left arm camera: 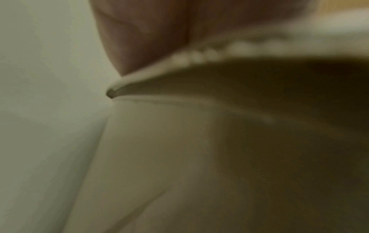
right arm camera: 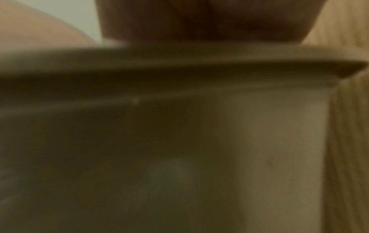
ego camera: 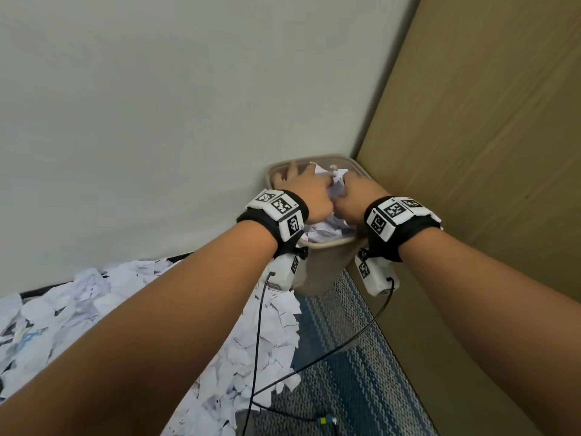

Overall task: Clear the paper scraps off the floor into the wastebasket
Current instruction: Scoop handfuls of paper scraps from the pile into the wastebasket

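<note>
Blue-grey striped carpet covers the nearest floor, with two black cables trailing across it to a small yellow-and-blue plug. Left of that, a thick drift of torn white paper scraps lies along the base of the pale wall. Farther on, a beige wastebasket stands in the corner between the wall and a wooden panel, already holding crumpled paper. Above its opening, the left hand and right hand press together around a bunch of scraps; the left fingers look partly spread, while the right hand's grip cannot be told. Both wrist views are blurred against the basket's rim.
</note>
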Demonstrator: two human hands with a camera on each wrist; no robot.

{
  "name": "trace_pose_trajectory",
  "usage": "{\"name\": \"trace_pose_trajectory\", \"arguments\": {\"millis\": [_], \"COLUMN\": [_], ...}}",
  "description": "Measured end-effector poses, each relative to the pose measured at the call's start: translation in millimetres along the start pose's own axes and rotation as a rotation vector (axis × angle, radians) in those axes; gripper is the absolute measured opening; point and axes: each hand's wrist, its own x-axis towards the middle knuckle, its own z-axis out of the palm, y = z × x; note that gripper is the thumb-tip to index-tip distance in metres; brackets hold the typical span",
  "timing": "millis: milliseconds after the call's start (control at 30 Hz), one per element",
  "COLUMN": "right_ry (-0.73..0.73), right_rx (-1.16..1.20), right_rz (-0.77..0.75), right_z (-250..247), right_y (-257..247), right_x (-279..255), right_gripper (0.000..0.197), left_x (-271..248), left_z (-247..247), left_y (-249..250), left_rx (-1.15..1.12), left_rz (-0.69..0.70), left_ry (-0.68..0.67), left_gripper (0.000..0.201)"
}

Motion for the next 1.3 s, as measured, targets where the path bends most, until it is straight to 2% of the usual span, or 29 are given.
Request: {"name": "trace_pose_trajectory", "arguments": {"millis": [67, 133, 233, 300, 400, 433, 500, 600, 733, 867, 933, 1033, 1200, 1300], "right_ry": [0.056, 0.108, 0.178, 0.224, 0.294, 0.314, 0.366, 0.409, 0.387, 0.293, 0.201, -0.024, -0.455, -0.533], "right_rx": [0.051, 0.109, 0.161, 0.222, 0.319, 0.312, 0.267, 0.215, 0.205, 0.194, 0.152, 0.032, -0.337, -0.445], "right_rz": [0.001, 0.065, 0.113, 0.114, 0.092, 0.09, 0.067, -0.017, -0.144, -0.277, -0.334, -0.386, -0.454, -0.417], "right_z": [-11, -20, -26, -30, -36, -38, -42, -45, -41, -13, 14, 59, 134, 168], "right_y": [-2, -3, -4, -8, -18, -22, -33, -57, -100, -144, -159, -169, -147, -126], "right_x": [2, 5, 9, 6, 3, 2, 1, -4, -18, -33, -37, -41, -52, -58], "right_gripper": [0.043, 0.057, 0.066, 0.078, 0.096, 0.092, 0.072, 0.042, 0.023, 0.021, 0.02, 0.022, 0.058, 0.09], "left_x": [2, 1, 1, 2, 3, 2, -1, -10, -30, -59, -79, -113, -176, -216], "left_z": [-7, -12, -13, -12, -12, -13, -15, -17, -19, -4, 10, 35, 77, 92], "left_y": [-6, -13, -25, -33, -44, -48, -57, -75, -108, -158, -190, -242, -321, -356], "left_rx": [-0.126, -0.207, -0.347, -0.391, -0.398, -0.397, -0.39, -0.38, -0.361, -0.178, 0.006, 0.218, 0.236, 0.241], "left_rz": [0.031, 0.041, 0.029, 0.023, 0.024, 0.032, 0.04, 0.032, -0.03, -0.097, -0.132, -0.212, -0.45, -0.579], "left_ry": [0.147, 0.255, 0.344, 0.399, 0.477, 0.499, 0.536, 0.592, 0.607, 0.49, 0.352, 0.104, -0.226, -0.231], "left_gripper": [0.059, 0.051, 0.049, 0.045, 0.029, 0.023, 0.018, 0.018, 0.019, 0.022, 0.024, 0.026, 0.04, 0.047]}}
